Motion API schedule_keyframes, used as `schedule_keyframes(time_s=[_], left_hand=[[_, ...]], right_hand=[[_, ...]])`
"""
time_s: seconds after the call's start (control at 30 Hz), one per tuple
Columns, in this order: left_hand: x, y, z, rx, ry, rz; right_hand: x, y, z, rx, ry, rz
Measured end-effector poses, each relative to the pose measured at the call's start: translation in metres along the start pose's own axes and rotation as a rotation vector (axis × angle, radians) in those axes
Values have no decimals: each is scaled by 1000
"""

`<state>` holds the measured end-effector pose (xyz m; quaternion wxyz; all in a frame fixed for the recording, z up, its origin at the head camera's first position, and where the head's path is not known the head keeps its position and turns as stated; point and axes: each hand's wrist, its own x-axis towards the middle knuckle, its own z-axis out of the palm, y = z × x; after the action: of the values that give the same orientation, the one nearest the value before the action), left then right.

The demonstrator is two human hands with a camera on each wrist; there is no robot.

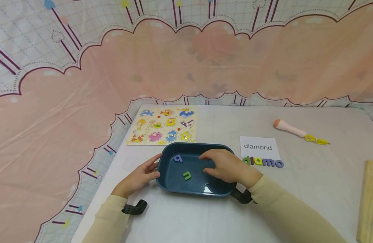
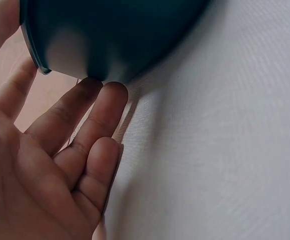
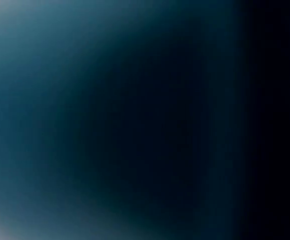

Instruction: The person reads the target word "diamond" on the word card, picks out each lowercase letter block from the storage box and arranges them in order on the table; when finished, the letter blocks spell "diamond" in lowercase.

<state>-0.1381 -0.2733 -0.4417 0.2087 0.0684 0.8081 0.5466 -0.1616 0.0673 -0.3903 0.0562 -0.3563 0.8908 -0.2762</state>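
A dark blue tray (image 1: 196, 194) sits on the white table with a purple letter (image 1: 178, 158) and a green n-shaped letter (image 1: 187, 175) inside. My left hand (image 1: 142, 174) rests against its left end, thumb and fingers touching the outer wall. In the left wrist view that hand (image 2: 59, 145) has its fingertips right at the tray's side (image 2: 114, 35). Over the tray's right half is my right hand (image 1: 225, 165), thumb and index finger spread with nothing visible between them. The right wrist view shows only blurred dark blue.
Right of the tray lies a card (image 1: 259, 147) reading "diamond", with a row of coloured letters (image 1: 268, 162) spelling "diamo" below it. A sea-animal puzzle board (image 1: 160, 125) lies behind the tray. A pink stick-shaped object (image 1: 291, 129) with a yellow cord (image 1: 317, 139) and a wooden board (image 1: 367, 202) are farther right.
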Motion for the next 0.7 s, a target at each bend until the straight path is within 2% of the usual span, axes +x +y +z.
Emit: schedule_keyframes(time_s=[0.2, 0.4, 0.7], left_hand=[[0, 0, 0, -2, 6, -7], [0, -1, 0, -5, -2, -4], [2, -3, 1, -19, 10, -23]], right_hand=[[1, -6, 1, -9, 4, -31], [4, -13, -10, -42, 40, -70], [11, -22, -21, -46, 13, -40]])
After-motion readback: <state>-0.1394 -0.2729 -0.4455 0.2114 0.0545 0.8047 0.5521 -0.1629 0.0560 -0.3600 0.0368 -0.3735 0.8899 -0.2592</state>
